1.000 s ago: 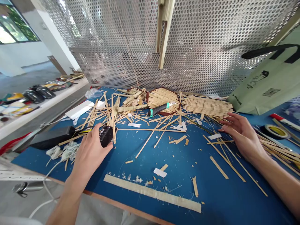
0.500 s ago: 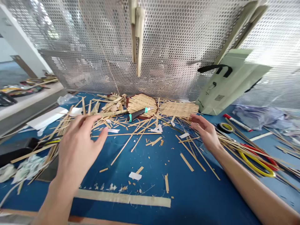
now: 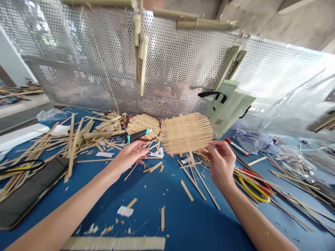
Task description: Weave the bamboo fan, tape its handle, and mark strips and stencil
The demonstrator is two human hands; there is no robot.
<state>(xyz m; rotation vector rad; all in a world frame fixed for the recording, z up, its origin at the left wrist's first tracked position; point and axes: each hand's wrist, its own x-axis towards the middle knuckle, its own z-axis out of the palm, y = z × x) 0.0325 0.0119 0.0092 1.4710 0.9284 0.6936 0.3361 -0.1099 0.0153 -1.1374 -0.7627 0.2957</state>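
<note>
My right hand (image 3: 222, 159) pinches the lower right edge of a woven bamboo panel (image 3: 186, 134), which is raised and tilted up toward me. My left hand (image 3: 132, 155) is empty, fingers apart, short of the panel's left side. Just behind it lies a black and green utility knife (image 3: 137, 135), resting against a second woven piece with a dark reddish rim (image 3: 143, 122). A loose bamboo strip (image 3: 192, 158) shows just below the raised panel.
Bamboo strips and offcuts litter the blue table (image 3: 193, 226). At left lies a black phone-like slab (image 3: 34, 190). A pale green paper bag (image 3: 222, 109) leans on the perforated metal screen (image 3: 167, 69). Scissors with yellow and red handles (image 3: 255, 193) and a red-and-white marker (image 3: 237, 146) lie right.
My right hand has taken hold of the woven panel and lifted it off the table. My left hand has reached forward and toward the middle. The view has turned right and up.
</note>
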